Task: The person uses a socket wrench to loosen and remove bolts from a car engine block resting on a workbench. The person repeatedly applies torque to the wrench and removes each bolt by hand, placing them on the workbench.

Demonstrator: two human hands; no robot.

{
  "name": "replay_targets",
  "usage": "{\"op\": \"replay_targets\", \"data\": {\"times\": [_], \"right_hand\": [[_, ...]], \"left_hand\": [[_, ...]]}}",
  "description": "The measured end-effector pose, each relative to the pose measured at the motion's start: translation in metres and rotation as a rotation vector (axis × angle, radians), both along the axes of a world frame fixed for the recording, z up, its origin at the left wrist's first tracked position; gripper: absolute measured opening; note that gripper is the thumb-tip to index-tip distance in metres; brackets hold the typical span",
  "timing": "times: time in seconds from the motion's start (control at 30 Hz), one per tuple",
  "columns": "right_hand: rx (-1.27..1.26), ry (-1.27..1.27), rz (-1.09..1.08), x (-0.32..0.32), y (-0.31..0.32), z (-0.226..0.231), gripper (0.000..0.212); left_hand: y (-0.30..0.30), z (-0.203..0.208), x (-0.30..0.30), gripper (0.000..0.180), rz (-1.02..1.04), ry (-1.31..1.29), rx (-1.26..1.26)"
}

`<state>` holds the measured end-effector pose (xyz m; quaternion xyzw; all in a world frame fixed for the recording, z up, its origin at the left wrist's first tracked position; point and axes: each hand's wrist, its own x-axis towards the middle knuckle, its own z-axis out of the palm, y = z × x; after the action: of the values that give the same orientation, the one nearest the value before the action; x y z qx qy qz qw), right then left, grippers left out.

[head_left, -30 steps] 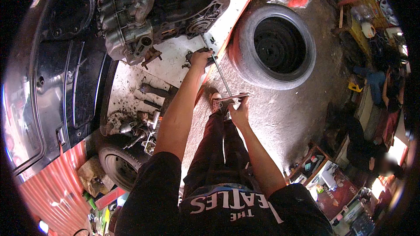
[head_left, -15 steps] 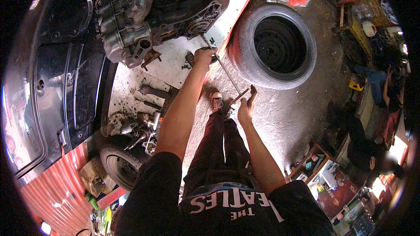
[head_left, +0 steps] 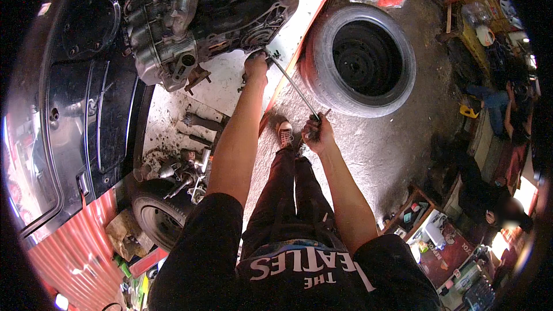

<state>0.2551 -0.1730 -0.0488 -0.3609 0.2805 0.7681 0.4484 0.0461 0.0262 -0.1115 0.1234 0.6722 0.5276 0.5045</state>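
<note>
A long steel T-handle wrench slants from the lower edge of the engine down toward me. My right hand is closed around its cross handle, with one end of that handle poking out above the fingers. At the far end, right beside the engine, my left hand has its fingers curled at the wrench's tip. Those fingers partly hide the tip, so how it meets the engine cannot be made out. Both hands look dark with grease.
Stacked tires stand just right of the wrench. A white board lies under the engine. Dark car body panels fill the left. Metal parts rest above a wheel. Other people are at the far right.
My left hand has slid up the bar to its engine end. My right hand, earlier with fingers extended against the cross handle, has closed around it, and the handle has turned.
</note>
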Motion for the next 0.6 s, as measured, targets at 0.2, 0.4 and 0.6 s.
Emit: {"op": "replay_targets", "data": {"times": [0.2,0.4,0.6], "right_hand": [[-0.132,-0.213,-0.021,0.002,-0.02,0.032,0.042],[-0.026,-0.227,-0.029,0.035,-0.055,0.028,0.04],[-0.041,-0.331,-0.006,0.051,-0.061,0.016,0.041]], "left_hand": [[0.003,0.013,-0.011,0.017,0.057,-0.125,0.006],[0.019,0.019,-0.005,0.014,0.154,-0.287,-0.023],[0.031,0.009,-0.008,0.014,0.16,-0.126,-0.029]]}}
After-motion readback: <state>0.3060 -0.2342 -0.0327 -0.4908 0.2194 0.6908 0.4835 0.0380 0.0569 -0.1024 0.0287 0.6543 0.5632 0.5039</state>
